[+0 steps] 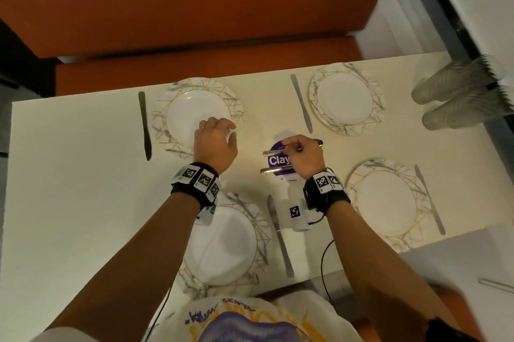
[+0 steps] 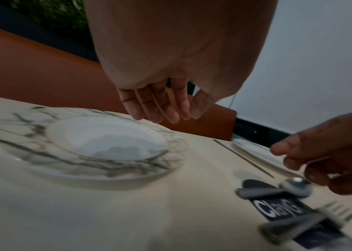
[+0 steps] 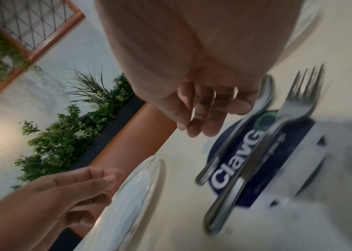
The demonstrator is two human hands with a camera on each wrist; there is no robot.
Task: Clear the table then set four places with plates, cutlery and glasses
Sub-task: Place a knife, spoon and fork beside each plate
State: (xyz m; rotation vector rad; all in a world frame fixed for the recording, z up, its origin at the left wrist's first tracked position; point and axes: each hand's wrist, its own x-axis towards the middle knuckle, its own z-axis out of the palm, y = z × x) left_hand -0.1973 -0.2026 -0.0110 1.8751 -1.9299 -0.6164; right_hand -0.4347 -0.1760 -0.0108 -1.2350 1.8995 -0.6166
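The right hand (image 1: 301,158) is hovering with loosely curled fingers, holding nothing, just over a steel spoon (image 3: 239,125) and fork (image 3: 263,141) lying across a purple disc (image 3: 256,163). The left hand (image 1: 215,144) is hanging relaxed and empty over a marble-rimmed plate (image 1: 178,102). Only the right wrist view is showing the fork's tines, hidden under the hand from above

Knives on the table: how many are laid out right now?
4. Far-left knife left of the far-left plate; far-right knife left of the far-right plate; near-left knife right of the near-left plate; near-right knife on the near-right plate's right rim. More may be hidden.
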